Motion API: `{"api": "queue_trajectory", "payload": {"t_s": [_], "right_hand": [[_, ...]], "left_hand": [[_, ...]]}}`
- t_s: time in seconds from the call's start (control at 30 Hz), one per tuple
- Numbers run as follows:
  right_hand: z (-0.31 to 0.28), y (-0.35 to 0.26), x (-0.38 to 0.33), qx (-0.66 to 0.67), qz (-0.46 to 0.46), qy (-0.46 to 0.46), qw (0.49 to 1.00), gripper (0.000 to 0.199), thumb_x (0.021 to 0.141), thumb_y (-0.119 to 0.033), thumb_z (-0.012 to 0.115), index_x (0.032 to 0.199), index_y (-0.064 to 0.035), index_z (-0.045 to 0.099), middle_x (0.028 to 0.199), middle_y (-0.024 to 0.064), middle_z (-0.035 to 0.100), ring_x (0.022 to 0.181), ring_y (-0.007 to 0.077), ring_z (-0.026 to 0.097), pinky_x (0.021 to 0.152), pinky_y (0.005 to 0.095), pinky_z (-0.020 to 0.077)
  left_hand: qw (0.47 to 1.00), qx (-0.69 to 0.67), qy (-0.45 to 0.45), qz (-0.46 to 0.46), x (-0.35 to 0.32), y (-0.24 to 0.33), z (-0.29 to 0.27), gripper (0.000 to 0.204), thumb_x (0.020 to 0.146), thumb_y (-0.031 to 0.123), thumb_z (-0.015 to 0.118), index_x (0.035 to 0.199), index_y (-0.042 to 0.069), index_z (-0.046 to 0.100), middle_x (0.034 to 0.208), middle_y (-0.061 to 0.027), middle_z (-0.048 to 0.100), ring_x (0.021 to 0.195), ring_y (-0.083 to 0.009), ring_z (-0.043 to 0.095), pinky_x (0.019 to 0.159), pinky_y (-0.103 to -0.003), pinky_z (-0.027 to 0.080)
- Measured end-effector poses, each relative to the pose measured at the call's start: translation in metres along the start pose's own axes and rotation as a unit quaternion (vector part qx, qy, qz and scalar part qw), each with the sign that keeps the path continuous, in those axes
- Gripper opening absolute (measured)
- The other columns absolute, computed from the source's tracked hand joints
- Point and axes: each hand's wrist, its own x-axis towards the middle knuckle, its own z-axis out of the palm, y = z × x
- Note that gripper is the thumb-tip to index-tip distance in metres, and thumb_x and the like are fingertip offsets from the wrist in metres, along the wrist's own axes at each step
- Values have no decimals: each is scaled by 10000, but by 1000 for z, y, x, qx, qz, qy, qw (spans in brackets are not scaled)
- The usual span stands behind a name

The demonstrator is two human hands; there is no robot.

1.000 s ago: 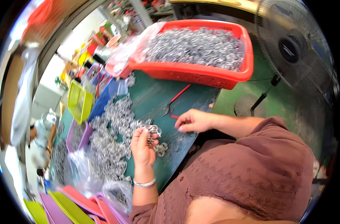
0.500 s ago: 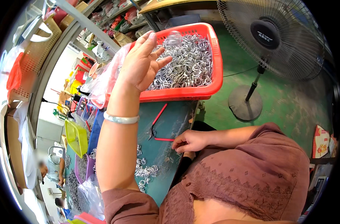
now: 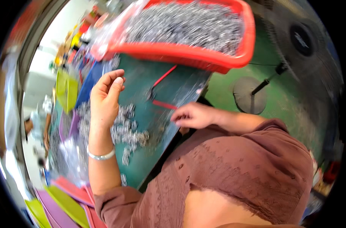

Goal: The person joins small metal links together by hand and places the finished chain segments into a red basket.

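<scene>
My left hand (image 3: pixel 106 95) is raised above the table, beside loose silver metal rings (image 3: pixel 131 136). Its thumb presses against curled fingers, and what lies between them is hidden. My right hand (image 3: pixel 193 115) has curled fingers around the end of one handle of red-handled pliers (image 3: pixel 164 76) at the table's near edge. The pliers' handles are spread, with the dark head pointing toward the rings. Beyond both hands, a red plastic basket (image 3: pixel 180 51) holds a large heap of similar rings. Motion blurs the picture.
A yellow-green bin (image 3: pixel 66 91), a purple bin (image 3: pixel 65 125) and clear plastic bags line the left side. Colourful stacked trays (image 3: pixel 68 201) stand at lower left. A pedestal fan (image 3: pixel 300 38) is on the green floor at right. Other people show at far left.
My left hand has moved from in front of the basket back over the table, and its spread fingers have closed. The view has shifted. My right hand stays at the pliers' handle.
</scene>
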Motion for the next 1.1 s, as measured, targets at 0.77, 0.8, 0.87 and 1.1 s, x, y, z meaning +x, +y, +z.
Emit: {"api": "queue_trajectory", "payload": {"t_s": [0.77,0.8,0.87,1.1], "right_hand": [[47,0,198,-508,-97,-11,856,185,724,-216,591,837,-73,623,807,139,599,793,312,570,720,391,452],[46,-3,200,-491,-94,-18,866,170,725,-203,587,822,-66,615,787,141,598,775,314,570,706,392,450],[44,-17,202,-458,-89,-30,884,143,728,-178,579,792,-52,599,745,145,597,739,319,570,678,395,446],[36,-46,196,-478,-160,-26,864,145,730,-168,590,776,-36,554,681,140,575,630,304,556,586,369,438]], "left_hand": [[965,147,195,-96,-166,-128,-62,193,804,72,526,975,-3,572,858,-83,575,707,-121,536,652,-239,437],[965,145,196,-97,-166,-129,-61,193,803,72,527,974,-4,572,852,-82,576,705,-121,537,651,-240,437],[965,141,200,-96,-164,-132,-59,192,801,71,528,972,-5,572,840,-79,576,700,-122,539,651,-242,439],[968,116,207,-79,-148,-138,-57,207,781,88,563,971,6,578,868,-99,593,734,-162,569,672,-262,450]]}}
